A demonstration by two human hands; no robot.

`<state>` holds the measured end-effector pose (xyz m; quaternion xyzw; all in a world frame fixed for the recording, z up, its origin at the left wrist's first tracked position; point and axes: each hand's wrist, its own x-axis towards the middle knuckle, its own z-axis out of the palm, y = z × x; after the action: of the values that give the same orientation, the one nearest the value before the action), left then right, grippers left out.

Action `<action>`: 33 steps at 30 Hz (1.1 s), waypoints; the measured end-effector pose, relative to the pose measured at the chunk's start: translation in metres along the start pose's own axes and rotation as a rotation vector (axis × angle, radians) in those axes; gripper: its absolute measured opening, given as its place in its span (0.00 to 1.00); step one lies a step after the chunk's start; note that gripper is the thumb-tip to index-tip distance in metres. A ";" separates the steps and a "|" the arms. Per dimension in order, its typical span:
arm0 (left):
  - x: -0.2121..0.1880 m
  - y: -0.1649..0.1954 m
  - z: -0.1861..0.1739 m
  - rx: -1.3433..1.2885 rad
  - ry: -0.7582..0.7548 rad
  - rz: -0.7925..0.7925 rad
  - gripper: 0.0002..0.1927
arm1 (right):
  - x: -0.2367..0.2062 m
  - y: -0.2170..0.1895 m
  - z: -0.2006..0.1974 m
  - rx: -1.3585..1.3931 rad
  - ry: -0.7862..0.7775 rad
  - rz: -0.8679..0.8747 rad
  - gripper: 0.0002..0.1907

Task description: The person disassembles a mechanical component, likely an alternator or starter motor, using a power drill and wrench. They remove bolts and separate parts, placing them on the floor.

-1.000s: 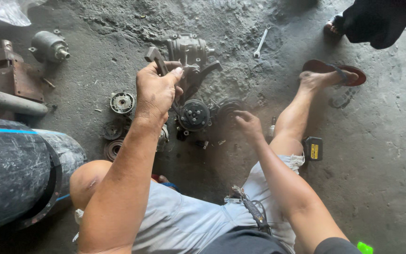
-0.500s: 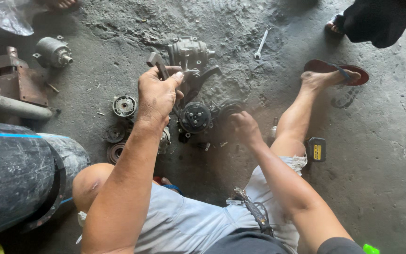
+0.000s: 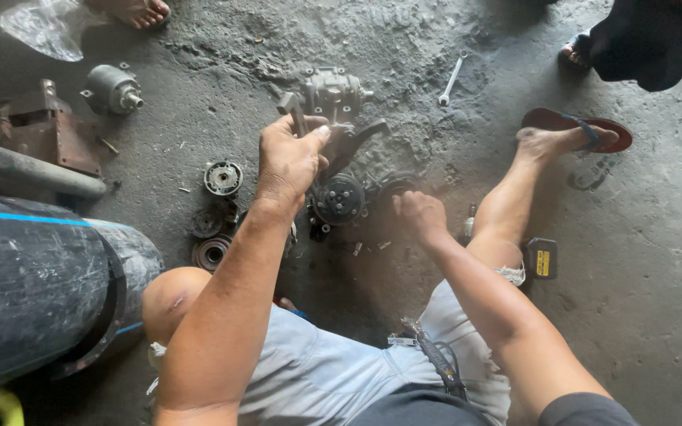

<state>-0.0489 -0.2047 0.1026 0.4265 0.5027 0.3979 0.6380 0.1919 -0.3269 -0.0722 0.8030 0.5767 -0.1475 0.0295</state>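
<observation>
My left arm stretches forward from the lower left, elbow bent a little, and my left hand (image 3: 290,158) is closed in a firm grip, back of the hand facing up, thumb pointing right. My right arm reaches in from the lower right, forearm angled up and leftward, and my right hand (image 3: 420,214) is loosely curled, knuckles up, lower than the left.

Concrete floor (image 3: 672,260) with scattered items: wrench (image 3: 451,79) at top; small cylindrical motor (image 3: 112,88) and rusty bracket (image 3: 37,130) upper left; black pipe (image 3: 25,284) at left; yellow-labelled black battery (image 3: 542,258) at right.
</observation>
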 end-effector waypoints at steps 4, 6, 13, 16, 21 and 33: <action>-0.003 -0.001 0.003 0.028 -0.016 0.012 0.05 | -0.003 -0.010 -0.016 -0.019 0.008 0.040 0.27; -0.005 -0.001 0.005 0.038 -0.027 0.016 0.06 | -0.008 -0.011 -0.019 -0.136 0.177 -0.127 0.26; -0.010 -0.002 0.016 0.138 -0.054 -0.066 0.06 | -0.004 -0.008 -0.015 0.079 -0.031 0.148 0.30; -0.010 -0.008 0.024 0.153 -0.078 -0.056 0.05 | -0.004 -0.007 -0.017 0.087 0.086 0.033 0.26; -0.008 -0.026 0.031 0.072 -0.134 -0.062 0.05 | -0.008 -0.005 -0.026 0.126 -0.048 0.052 0.24; 0.005 -0.068 0.067 0.040 -0.228 0.007 0.08 | -0.007 0.025 -0.032 1.109 -0.416 -0.156 0.41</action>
<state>0.0232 -0.2309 0.0459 0.4834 0.4330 0.3391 0.6810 0.2194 -0.3345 -0.0428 0.6080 0.4529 -0.5826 -0.2929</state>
